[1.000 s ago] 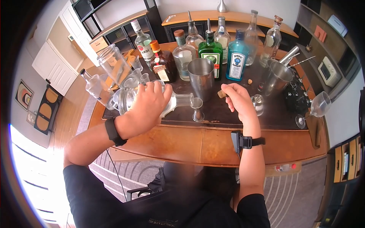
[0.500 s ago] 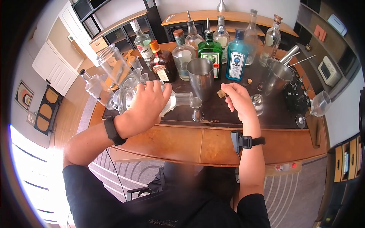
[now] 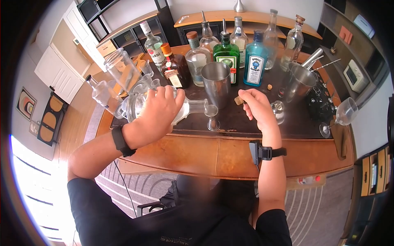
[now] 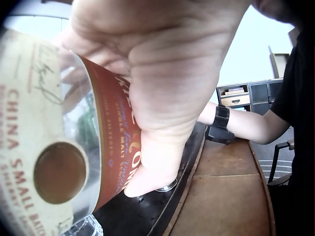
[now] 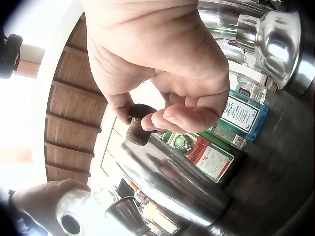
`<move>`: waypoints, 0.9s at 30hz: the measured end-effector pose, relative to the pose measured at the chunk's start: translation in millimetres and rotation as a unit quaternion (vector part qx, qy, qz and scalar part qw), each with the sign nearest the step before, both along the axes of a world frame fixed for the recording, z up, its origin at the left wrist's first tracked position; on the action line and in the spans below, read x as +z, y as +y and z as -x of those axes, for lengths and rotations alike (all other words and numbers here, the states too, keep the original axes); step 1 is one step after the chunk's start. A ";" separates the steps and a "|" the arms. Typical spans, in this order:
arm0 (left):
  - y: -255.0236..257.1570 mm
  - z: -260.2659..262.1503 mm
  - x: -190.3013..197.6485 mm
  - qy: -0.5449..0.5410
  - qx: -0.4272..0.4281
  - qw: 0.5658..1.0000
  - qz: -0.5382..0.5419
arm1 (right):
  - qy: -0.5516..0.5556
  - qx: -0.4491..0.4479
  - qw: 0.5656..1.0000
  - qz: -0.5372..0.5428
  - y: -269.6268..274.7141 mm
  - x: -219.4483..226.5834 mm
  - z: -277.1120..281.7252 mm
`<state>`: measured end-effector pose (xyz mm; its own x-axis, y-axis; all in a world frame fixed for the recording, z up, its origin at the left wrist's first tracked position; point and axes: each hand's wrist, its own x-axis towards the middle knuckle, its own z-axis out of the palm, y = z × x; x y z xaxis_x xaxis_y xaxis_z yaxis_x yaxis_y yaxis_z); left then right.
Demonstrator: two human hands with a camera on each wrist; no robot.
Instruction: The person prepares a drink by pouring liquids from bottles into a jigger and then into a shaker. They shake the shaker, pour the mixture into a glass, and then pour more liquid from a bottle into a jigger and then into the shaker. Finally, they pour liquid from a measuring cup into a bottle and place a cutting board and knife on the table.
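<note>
My left hand grips a clear glass bottle from above, tipped almost level. The bottle's open mouth is right at the upper rim of a metal jigger standing on the dark table top. A red and cream label wraps the bottle in the left wrist view. Between thumb and fingers, my right hand pinches a cork stopper with a dark cap, held up to the right of the jigger. Behind the jigger a tall metal shaker tin stands upright.
Several bottles line the back, among them a green bottle and a blue bottle. At right are a metal cup with bar tools, a strainer-topped piece and a wine glass. A big glass jar stands left.
</note>
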<state>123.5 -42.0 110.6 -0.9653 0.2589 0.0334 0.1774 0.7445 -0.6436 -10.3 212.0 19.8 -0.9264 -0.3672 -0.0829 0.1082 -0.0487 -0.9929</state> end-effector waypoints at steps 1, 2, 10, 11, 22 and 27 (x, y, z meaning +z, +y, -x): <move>-0.2 0.1 0.1 0.001 -0.001 1.000 -0.003 | 0.000 0.000 1.000 0.000 0.0 0.0 0.0; -0.2 0.1 0.4 -0.001 0.000 1.000 -0.003 | 0.001 0.000 1.000 -0.001 0.0 -0.2 0.1; -1.2 0.5 0.3 -0.006 -0.002 0.999 -0.041 | 0.000 -0.002 1.000 0.002 0.4 -0.4 0.0; -2.4 0.4 -0.9 -0.004 -0.004 0.998 -0.059 | -0.001 -0.004 1.000 -0.001 0.1 0.3 -0.2; -8.1 -7.8 -6.1 0.024 0.067 0.914 -0.399 | -0.001 -0.001 1.000 -0.027 -0.9 1.1 -0.6; -20.4 -17.1 -28.1 0.103 0.018 0.816 -0.568 | 0.014 -0.012 1.000 0.003 1.4 0.8 0.2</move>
<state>140.5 -62.4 82.5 -0.9151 -0.0799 0.3952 0.1185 0.8837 0.4529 -10.5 213.4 20.6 -0.9367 -0.3459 -0.0540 0.0787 -0.0578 -0.9952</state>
